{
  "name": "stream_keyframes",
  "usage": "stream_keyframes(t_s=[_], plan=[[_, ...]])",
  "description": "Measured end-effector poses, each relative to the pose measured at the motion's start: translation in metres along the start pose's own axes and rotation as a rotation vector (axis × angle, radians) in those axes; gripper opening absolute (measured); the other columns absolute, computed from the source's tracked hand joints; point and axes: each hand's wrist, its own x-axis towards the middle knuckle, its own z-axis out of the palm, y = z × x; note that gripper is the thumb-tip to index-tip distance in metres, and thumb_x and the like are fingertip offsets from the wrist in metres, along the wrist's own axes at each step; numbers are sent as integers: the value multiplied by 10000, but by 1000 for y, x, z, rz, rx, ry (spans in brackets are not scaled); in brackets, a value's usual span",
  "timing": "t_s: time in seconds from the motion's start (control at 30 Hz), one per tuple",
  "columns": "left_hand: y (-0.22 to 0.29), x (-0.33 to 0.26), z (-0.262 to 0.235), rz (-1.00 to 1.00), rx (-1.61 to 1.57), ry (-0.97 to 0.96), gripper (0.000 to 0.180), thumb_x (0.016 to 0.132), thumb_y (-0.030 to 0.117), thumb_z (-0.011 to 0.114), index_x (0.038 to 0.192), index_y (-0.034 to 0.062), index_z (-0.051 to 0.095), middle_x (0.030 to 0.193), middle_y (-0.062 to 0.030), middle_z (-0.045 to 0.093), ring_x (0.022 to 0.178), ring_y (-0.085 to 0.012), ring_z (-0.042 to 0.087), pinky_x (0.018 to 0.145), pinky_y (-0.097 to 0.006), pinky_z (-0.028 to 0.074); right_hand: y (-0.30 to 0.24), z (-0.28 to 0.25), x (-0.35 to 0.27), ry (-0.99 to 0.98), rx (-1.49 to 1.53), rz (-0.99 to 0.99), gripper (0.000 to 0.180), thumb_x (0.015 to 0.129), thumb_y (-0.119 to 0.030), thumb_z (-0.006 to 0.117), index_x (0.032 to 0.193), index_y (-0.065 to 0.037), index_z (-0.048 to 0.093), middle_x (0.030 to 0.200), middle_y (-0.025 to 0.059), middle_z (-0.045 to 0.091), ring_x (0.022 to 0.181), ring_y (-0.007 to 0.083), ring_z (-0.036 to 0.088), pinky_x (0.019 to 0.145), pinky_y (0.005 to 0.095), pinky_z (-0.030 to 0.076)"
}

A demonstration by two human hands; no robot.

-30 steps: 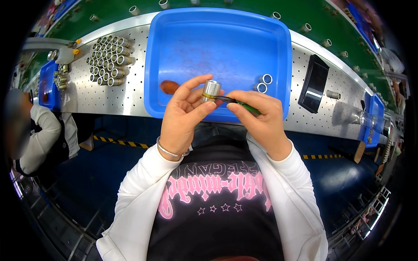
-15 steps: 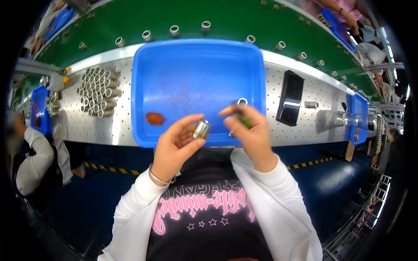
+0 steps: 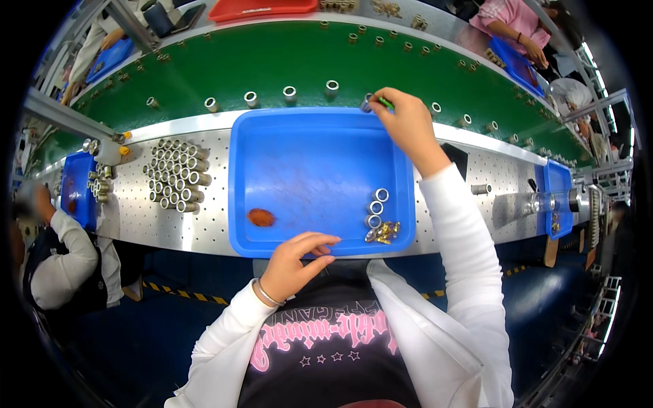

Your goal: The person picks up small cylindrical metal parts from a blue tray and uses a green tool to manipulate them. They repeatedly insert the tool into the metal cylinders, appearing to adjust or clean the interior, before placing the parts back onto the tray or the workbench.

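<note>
Head view: the right hand (image 3: 407,126) has its grip closed on a short silver metal sleeve (image 3: 366,103) at the far rim of a rectangular blue plastic tray (image 3: 243,160), beside the green belt (image 3: 272,58). Green-handled, a slim tool (image 3: 386,103) shows in that same hand. Near the tray's close rim, the left hand (image 3: 289,268) has its grip open, thumb and fingers apart.

**Perforated metal surface (image 3: 218,224) above a dark blue floor (image 3: 170,333)**

Black-and-yellow striped tape (image 3: 183,294) marks the floor off the surface's near edge. A green belt (image 3: 204,75) runs along the far edge. Metal framing (image 3: 129,24) rises past the far left corner; bright strip lights (image 3: 632,144) shine beyond the right end.
</note>
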Motion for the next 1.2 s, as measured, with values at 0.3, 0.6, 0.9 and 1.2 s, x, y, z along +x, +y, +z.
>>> stream_keyframes(t_s=[0.3,0.6,0.9,1.2], plan=[[-3,-3,-6,167,234,5,308,760,94,664,1063,58,626,1028,-103,633,925,-250,602,823,-324,462,35,26,44,-81,-148,200,157,782,-244,608,851,-115,665,792,96,655,737,292,620,653,370,477],[-11,1,-3,233,303,-89,333,733,104,670,1062,110,619,1004,-77,634,922,-263,581,802,-351,456,65,-3,18,-175,-377,142,150,712,-216,643,805,-98,651,785,128,638,749,315,611,653,392,470],[-30,-6,2,278,282,-10,319,755,20,610,1066,88,599,974,-73,619,922,-271,567,817,-364,458,55,6,26,-183,-585,143,138,755,-209,637,823,-91,618,817,105,645,775,300,619,645,392,469],[-14,-8,-18,254,130,49,161,810,92,596,967,74,623,945,-64,628,901,-258,578,801,-336,458,45,-1,16,-53,-361,82,155,844,-178,574,936,-66,630,710,97,619,650,224,599,580,317,444]])
